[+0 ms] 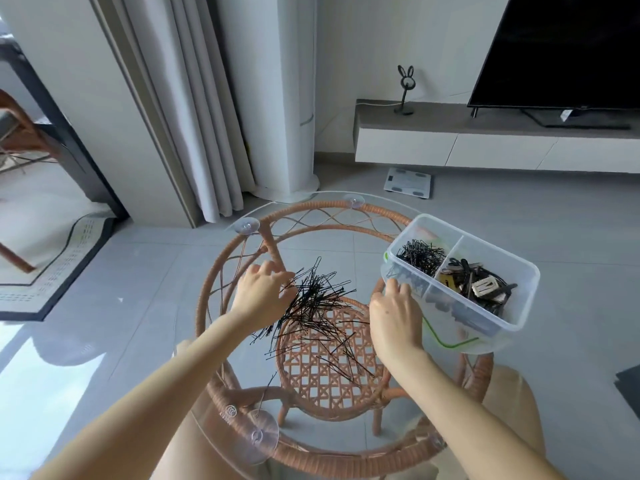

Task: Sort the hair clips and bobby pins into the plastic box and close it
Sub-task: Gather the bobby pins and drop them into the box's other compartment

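My left hand (266, 294) curls its fingers into the loose bobby pins (318, 306) at centre frame, raking them together. I cannot tell whether a bunch is already pinched. My right hand (394, 317) rests relaxed fingertips against the near corner of the plastic box (528, 303) at right, likely steadying it so its pin compartment sits close.

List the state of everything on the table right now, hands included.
plastic box, open, lid off
lid, lying beneath the box
loose bobby pins, heaped on the glass tabletop
boxed bobby pins, in the far-left compartment
hair clips, in the right compartment
left hand, on the heap
right hand, touching the box's near corner
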### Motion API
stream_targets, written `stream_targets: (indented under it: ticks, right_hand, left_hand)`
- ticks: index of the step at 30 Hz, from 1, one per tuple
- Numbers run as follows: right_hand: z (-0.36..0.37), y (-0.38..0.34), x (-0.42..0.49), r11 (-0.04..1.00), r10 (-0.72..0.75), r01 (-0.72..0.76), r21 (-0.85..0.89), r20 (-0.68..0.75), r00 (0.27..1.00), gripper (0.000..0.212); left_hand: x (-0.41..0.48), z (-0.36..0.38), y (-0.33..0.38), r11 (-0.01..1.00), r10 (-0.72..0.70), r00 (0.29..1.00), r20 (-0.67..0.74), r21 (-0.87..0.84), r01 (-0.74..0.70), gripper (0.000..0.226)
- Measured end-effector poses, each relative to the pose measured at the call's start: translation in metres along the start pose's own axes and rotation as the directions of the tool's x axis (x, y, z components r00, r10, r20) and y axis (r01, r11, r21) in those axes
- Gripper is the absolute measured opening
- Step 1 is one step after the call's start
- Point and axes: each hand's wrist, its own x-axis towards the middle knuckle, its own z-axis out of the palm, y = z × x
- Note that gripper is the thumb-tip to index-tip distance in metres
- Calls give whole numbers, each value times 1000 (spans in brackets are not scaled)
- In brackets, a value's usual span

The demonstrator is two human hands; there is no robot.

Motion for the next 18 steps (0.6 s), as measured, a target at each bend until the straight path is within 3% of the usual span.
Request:
stream_targets:
  ticks: [4,10,14,16,18]
  right_hand:
    - [2,4,8,1000,-7,7,13,-1,1000,27]
    - [-1,-29,2,980,-51,17,197,171,984,15]
    - [7,-36,15,945,-28,31,325,-13,1000,9]
    - [6,-30,30,951,-116,111,289,0,993,37]
    - [5,-27,41,921,-246,195,338,115,962,53]
  left_hand:
    - [-6,8,12,997,41,997,-58,-62,-45,39]
    - [-14,11,18,975,136,990,-25,-173,-138,35]
    - [-23,-4,6,972,51,995,-86,-225,-70,35]
    - [-34,-12,-4,984,9,1000,-24,-180,-13,50]
    - [-48,-18,-11,998,0,989,146,-57,9,74]
